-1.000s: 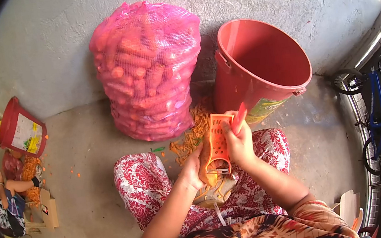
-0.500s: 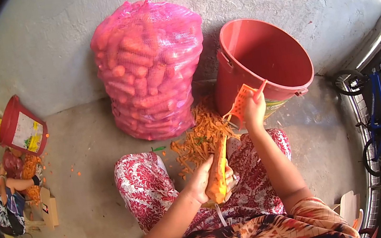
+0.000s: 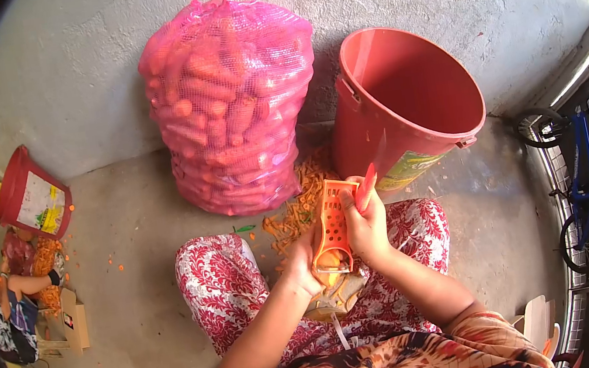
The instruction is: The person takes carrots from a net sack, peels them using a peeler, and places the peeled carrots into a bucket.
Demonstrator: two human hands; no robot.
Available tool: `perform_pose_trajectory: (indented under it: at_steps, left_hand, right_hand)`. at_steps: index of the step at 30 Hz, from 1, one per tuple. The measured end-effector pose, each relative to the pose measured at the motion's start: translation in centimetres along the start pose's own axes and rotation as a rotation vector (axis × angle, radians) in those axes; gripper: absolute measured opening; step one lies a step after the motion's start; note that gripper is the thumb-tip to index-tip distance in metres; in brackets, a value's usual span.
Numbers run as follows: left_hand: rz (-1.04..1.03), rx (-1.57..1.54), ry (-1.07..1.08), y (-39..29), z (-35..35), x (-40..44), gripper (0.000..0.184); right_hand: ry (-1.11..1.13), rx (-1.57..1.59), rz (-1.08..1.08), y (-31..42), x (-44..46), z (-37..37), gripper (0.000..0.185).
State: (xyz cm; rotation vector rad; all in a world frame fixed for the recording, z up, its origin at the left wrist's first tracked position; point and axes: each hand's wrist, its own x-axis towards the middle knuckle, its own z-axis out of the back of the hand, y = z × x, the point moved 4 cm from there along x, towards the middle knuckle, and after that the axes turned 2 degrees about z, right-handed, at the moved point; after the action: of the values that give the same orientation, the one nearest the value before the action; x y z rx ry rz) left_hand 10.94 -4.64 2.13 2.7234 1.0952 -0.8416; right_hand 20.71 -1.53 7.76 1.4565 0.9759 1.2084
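My right hand (image 3: 367, 226) is closed around an orange plastic peeler (image 3: 332, 216) with a perforated body. A red pointed piece (image 3: 366, 188) sticks up from the same hand; whether it belongs to the peeler is unclear. The peeler's bladed end lies over the near end of a carrot (image 3: 330, 260), whose yellow-orange surface shows through the opening. Wrapped around the carrot's left side is my left hand (image 3: 301, 266), its fingers partly hidden behind the peeler. Most of the carrot is covered from view. Orange peelings (image 3: 298, 209) lie heaped on the floor beyond my hands.
A pink mesh sack of carrots (image 3: 230, 118) stands against the wall. Right of it is a large red bucket (image 3: 384, 127). At far left, another person (image 3: 16, 302) sits near a tilted red bucket (image 3: 16, 191) and orange pieces. A blue bicycle (image 3: 583, 176) stands at right.
My right hand has drawn the peeler from beside the bucket down and left, onto the carrot's near end. The peeler now covers much of the carrot in my left hand.
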Motion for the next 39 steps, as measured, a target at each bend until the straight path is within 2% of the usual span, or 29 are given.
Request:
perform_pose_trajectory:
  at_steps: [4,10,13,14,15,16,17,18,19,20,22,24,26,27,28,30,31,33,34,35,39]
  left_hand:
    - [-0.024,0.117,-0.01,0.0,0.3,-0.3,0.035]
    - [-0.163,0.13,-0.082,-1.2,-1.2,-0.5,0.034]
    - [-0.166,0.239,0.048,-1.5,0.3,-0.1,0.034]
    - [-0.117,0.259,0.044,-1.1,0.6,-0.4,0.033]
    - [-0.066,0.279,0.042,-0.4,0.9,-0.8,0.032]
    - [-0.013,0.298,0.041,0.4,1.1,-1.2,0.031]
    - [0.008,0.265,0.126,1.4,0.5,-2.3,0.031]
    - [0.074,0.271,0.128,2.0,0.7,-3.3,0.035]
    - [0.113,0.238,0.2,2.1,1.1,-3.3,0.038]
    - [0.148,0.203,0.273,2.0,1.5,-3.0,0.04]
    - [0.146,-0.004,0.28,1.5,2.0,-2.2,0.043]
    - [0.108,0.016,0.157,0.8,1.7,-1.7,0.04]
    - [0.082,0.037,0.031,0.2,1.4,-1.3,0.038]
    - [0.054,0.011,0.105,0.1,0.9,-1.2,0.035]
    - [0.033,0.028,0.099,-0.1,0.9,-1.0,0.034]
    - [-0.009,0.059,0.09,-0.6,1.1,-0.6,0.033]
    - [-0.022,0.059,0.18,-0.7,0.8,-0.4,0.031]
    - [-0.047,0.032,0.074,-0.8,1.0,-0.1,0.032]
    - [-0.061,0.019,0.022,-0.8,1.1,-0.1,0.032]
    - [-0.002,-0.013,0.116,-0.7,0.4,-0.6,0.034]
    - [0.013,0.049,0.168,-0.1,0.5,-0.2,0.036]
  right_hand:
    - [-0.031,-0.2,0.09,0.4,-0.1,0.2,0.009]
    - [0.002,-0.149,0.084,0.8,0.8,-0.6,0.012]
    - [-0.012,-0.216,0.188,0.8,1.9,-0.8,0.009]
    - [-0.046,-0.164,0.096,-1.4,2.9,0.1,0.009]
    - [-0.172,-0.046,0.025,-2.3,4.9,1.4,0.009]
    - [-0.313,-0.115,0.178,-3.3,7.7,3.8,0.006]
    - [-0.467,-0.343,0.269,-1.8,9.0,5.2,0.006]
    - [-0.525,-0.406,0.146,-2.5,10.4,6.7,0.011]
    - [-0.535,-0.385,0.151,-3.3,11.6,7.8,0.012]
    - [-0.524,-0.352,0.105,-4.3,12.0,8.8,0.01]
    - [-0.425,-0.146,0.126,-2.1,11.2,7.1,0.006]
    - [-0.307,0.014,0.095,-3.0,10.2,5.5,0.003]
    - [-0.172,0.122,-0.122,-0.4,7.1,2.1,0.008]
    - [-0.099,0.097,-0.144,0.2,5.6,1.0,0.008]
    - [-0.032,0.128,-0.157,0.6,4.3,0.1,0.014]
    - [0.028,0.231,-0.174,1.6,2.3,-1.3,0.015]
    - [0.075,0.084,-0.119,1.7,1.8,-1.5,0.014]
    - [0.118,-0.154,0.077,1.4,1.3,-1.7,0.009]
    - [0.111,-0.179,0.085,1.1,1.2,-1.6,0.008]
    - [0.104,-0.203,0.094,1.0,1.1,-1.7,0.008]
    - [0.078,-0.283,0.118,1.0,1.3,-1.3,0.006]
